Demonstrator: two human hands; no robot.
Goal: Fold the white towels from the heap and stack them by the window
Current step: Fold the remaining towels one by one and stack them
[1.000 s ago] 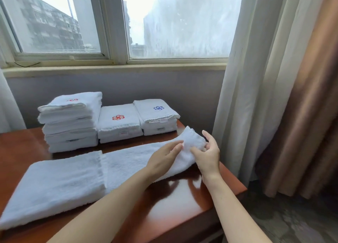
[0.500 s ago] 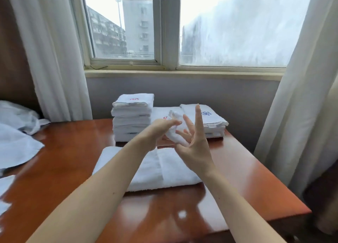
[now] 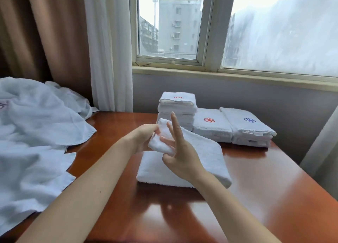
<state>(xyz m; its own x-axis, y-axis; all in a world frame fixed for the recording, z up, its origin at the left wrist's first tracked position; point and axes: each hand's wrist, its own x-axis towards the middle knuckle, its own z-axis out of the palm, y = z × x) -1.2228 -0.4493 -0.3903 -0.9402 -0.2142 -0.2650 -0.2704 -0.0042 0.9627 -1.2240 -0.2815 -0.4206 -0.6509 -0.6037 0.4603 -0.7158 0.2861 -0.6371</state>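
Resting on the table [image 3: 265, 188], the towel [image 3: 206, 151] is positioned just before the window-side stacks [image 3: 212, 125]; its raised end is gripped by the left hand [image 3: 140, 140] and pinched by the right hand [image 3: 182, 160], index finger straight.

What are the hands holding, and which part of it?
The white towel, by its lifted end: the left hand grips that bunched end and the right hand pinches it too. The rest lies on the table.

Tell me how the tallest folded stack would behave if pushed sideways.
The tallest stack is several soft towels high, so it would likely shear or lean, not move as one. The glossy table may let its base slide.
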